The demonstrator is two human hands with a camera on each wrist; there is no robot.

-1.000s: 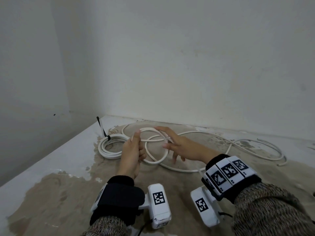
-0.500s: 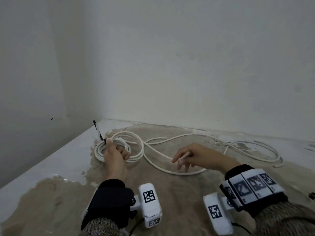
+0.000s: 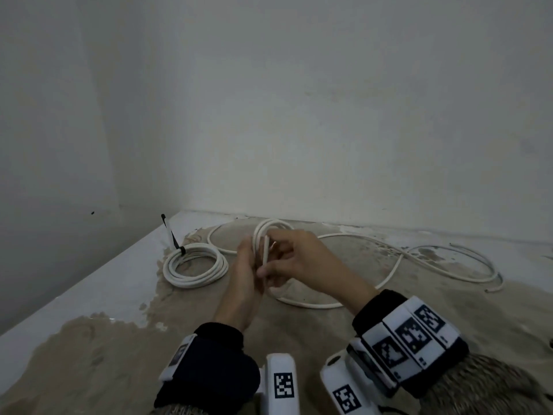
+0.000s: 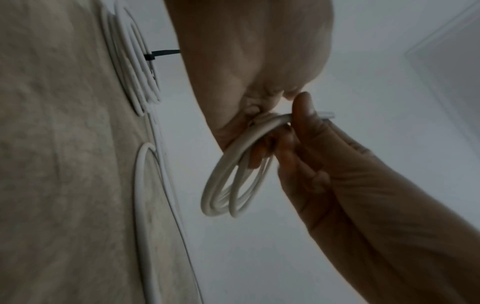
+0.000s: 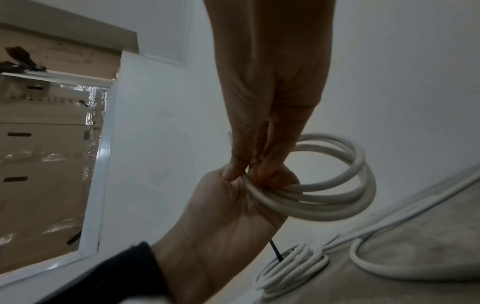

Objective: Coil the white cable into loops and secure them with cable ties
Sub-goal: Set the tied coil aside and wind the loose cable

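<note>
Both hands hold a small fresh coil of stiff white round cable (image 3: 270, 232) above the stained beige work surface (image 3: 329, 330).

The left hand (image 3: 245, 283) curls its fingers round the gathered turns, about three by the right wrist view, and the right hand (image 3: 302, 265) pinches the same bundle from above, thumb against fingertips. I judge the main risk to be spring-back: the cable looks stiff, so any slackening while reaching for a tie could let the turns fan open, and the long loose run (image 3: 434, 256) lying on the surface could drag on them. A finished coil (image 3: 194, 266) bound by a black cable tie (image 3: 170, 232) lies to the left. No container shows, and no spare ties.
</note>
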